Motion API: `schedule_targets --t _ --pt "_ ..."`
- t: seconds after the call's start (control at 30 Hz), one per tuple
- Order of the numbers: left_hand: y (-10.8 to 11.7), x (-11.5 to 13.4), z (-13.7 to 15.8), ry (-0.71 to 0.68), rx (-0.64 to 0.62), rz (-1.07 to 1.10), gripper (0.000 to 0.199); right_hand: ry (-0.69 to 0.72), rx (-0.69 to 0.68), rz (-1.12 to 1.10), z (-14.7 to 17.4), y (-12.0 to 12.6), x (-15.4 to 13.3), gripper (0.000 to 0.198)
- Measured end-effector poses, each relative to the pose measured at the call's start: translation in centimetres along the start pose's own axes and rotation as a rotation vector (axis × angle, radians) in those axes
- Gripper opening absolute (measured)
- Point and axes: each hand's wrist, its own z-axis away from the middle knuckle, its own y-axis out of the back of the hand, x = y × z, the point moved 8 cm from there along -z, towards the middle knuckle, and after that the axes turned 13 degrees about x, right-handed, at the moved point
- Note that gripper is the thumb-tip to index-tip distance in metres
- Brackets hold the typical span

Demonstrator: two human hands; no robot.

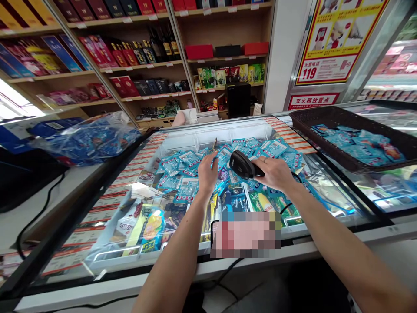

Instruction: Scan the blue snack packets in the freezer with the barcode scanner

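Right hand (pixel 275 173) at centre frame, grip wrapped tight around a black barcode scanner (pixel 243 165) — scanner head sticks out to the left of the fist, tilted down over the freezer (pixel 182 256). A black cable runs from the right wrist down toward the lower edge of the freezer. Left hand (pixel 207 174) just left of the scanner, near but not touching it; fingers spread and pressed flat on the blue ice-cream packets (pixel 182 174), holding none. Packets fill the upper-centre part of the open freezer, directly under both hands; mixed coloured wrappers (pixel 153 226) lie lower left of them. A pixelated patch sits at the freezer's near rim, lower centre. Right of frame — a dark basket (pixel 325 124) on the glass lid with more blue packets in it. Upper left: a clear bag (pixel 87 139) of blue packets on the counter (pixel 19 217). Shelves (pixel 146 65) of boxes across the top.
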Motion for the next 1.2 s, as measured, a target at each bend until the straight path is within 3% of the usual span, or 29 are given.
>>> schedule_targets --t 0.7,0.83,0.93,1.07,1.2 --pt "0.2 0.3 0.0 -0.037 0.012 -0.032 0.033 0.015 -0.024 0.005 0.1 -0.2 -0.1 0.030" --pt "1.6 -1.8 -0.6 0.071 0.079 -0.113 0.037 -0.040 -0.019 0.023 0.2 -0.2 0.7 0.032" --pt "2.3 -3.7 -0.7 0.123 0.063 -0.253 0.042 -0.080 -0.017 0.042 0.3 -0.2 1.4 0.033" --pt "1.9 -2.9 -0.1 -0.031 -0.012 -0.432 0.046 -0.113 -0.005 0.059 0.4 -0.2 1.9 0.032" --pt "-0.5 -0.3 1.3 -0.263 -0.211 -0.406 0.040 -0.121 -0.005 0.067 0.5 -0.3 2.1 0.032"
